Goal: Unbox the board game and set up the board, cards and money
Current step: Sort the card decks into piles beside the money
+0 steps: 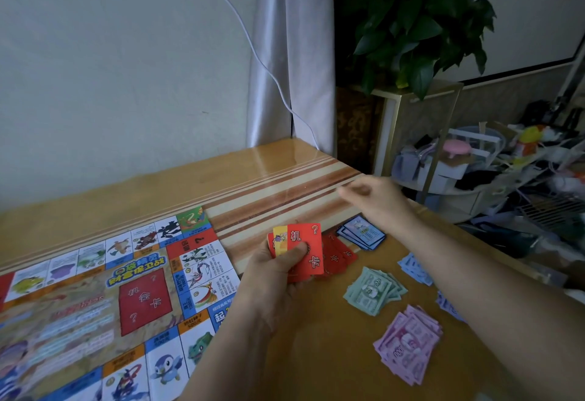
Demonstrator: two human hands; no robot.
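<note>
Two hands are in view above a wooden table (316, 343). The left hand (277, 269) grips a small stack of red cards (304, 250), with the thumb pressed across the top card and the other fingers curled behind the stack. The stack is held a little above the table, just beside the right edge of the board (126, 290). The board lies open and flat on the left part of the table, and in its middle a red field is printed. The right hand (376, 198) is lifted over the striped band of the table near the far edge. It is blurred; the fingertips seem drawn toward the thumb, but I cannot tell if they pinch something or not. On the table, partly behind the held stack, more red cards (337, 255) lie spread, and near them, further back, is a small pile of blue cards (362, 233). The money is sorted in loose piles on the right: green notes (373, 290), pink notes (408, 347) nearer to the person, and light blue notes (414, 269) close to the right forearm. One more bluish pile (448, 305) is partly hidden under this forearm. Behind the table are a grey curtain (285, 52), a white cable (262, 62) and a green plant (424, 20). To the right stand shelves with mixed things (506, 163).
</note>
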